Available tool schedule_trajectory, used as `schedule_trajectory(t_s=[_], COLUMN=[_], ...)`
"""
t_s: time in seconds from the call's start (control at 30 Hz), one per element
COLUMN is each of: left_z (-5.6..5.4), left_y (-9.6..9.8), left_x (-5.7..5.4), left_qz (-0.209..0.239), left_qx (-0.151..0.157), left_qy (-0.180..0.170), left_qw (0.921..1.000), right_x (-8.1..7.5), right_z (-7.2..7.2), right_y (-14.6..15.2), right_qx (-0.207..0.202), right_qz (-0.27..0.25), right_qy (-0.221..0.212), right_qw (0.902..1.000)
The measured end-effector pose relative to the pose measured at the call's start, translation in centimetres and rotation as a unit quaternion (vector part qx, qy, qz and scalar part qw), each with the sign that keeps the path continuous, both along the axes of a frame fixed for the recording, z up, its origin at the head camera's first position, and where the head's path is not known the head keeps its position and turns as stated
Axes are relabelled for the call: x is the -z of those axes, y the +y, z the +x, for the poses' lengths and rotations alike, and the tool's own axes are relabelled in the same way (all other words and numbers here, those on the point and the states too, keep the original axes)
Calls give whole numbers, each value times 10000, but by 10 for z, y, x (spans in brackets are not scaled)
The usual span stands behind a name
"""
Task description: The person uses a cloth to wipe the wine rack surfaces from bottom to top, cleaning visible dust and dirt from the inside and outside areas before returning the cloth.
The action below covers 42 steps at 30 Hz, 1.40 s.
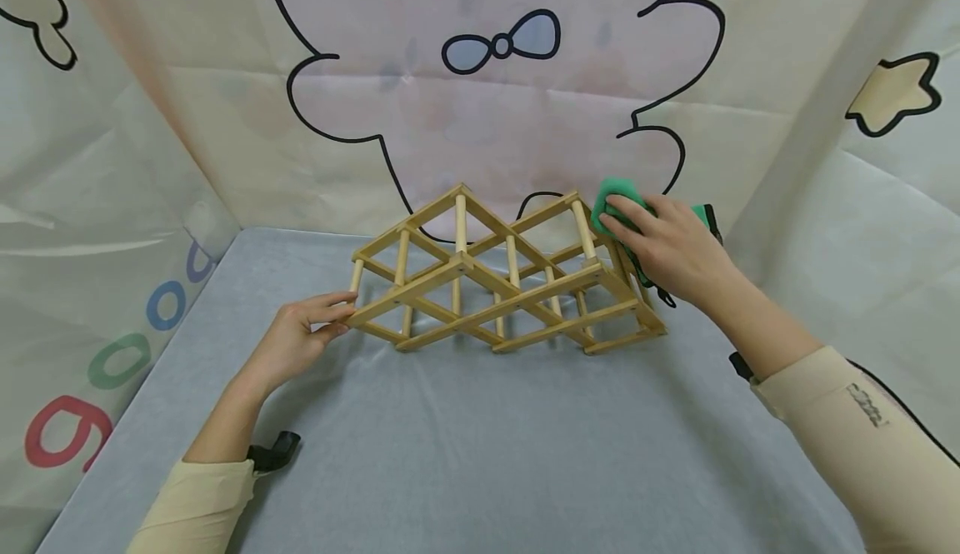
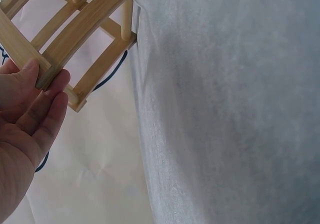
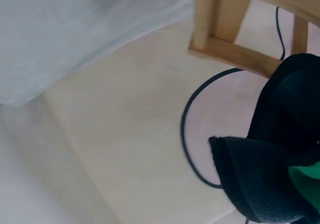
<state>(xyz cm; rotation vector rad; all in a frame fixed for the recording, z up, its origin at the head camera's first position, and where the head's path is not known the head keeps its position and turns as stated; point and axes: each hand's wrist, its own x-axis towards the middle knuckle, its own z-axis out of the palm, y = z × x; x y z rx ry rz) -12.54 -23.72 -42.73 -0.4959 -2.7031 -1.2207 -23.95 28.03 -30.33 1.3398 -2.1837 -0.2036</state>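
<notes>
A wooden lattice wine rack (image 1: 457, 287), made of crossed slats joined by round dowels, stands on the grey-blue cloth surface. My left hand (image 1: 307, 329) pinches its lower left corner, the thumb on one side of the slat (image 2: 42, 66) and fingers on the other. At the rack's right end my right hand (image 1: 675, 246) holds a green cleaning cloth (image 1: 617, 196) with a dark edge, bunched under the fingers against the upper slats. In the right wrist view the cloth's dark side (image 3: 265, 174) hangs beside the rack's end (image 3: 235, 54); that hand is out of sight there.
The grey-blue cover (image 1: 480, 454) spreads in front of the rack. Behind it rises a fabric backdrop (image 1: 495, 112) with a cartoon figure and bow. Printed side panels (image 1: 105, 229) stand left and right. A dark cable (image 1: 903, 408) runs along the right sleeve.
</notes>
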Motion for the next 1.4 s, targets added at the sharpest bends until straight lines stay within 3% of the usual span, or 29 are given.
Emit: schedule_trajectory(t_s=[0.3,0.6,0.87,1.4], left_z=[0,0,2,1], left_y=[1,1,0,1], left_x=[0,1,3,1], left_qz=[8,44,87,116], left_qx=[13,25,-18,-31], left_qy=[17,87,100,77], left_qw=[10000,9999,9999,9999], right_x=[5,15,23,3], right_z=[-1,1,-2,-4], right_y=[-10,9,16,-14], right_qx=[501,1097,912,531], right_qz=[563,1389,1016,311], right_qy=[-37,-215,-349,54], right_qw=[9971,9840,9900,9981])
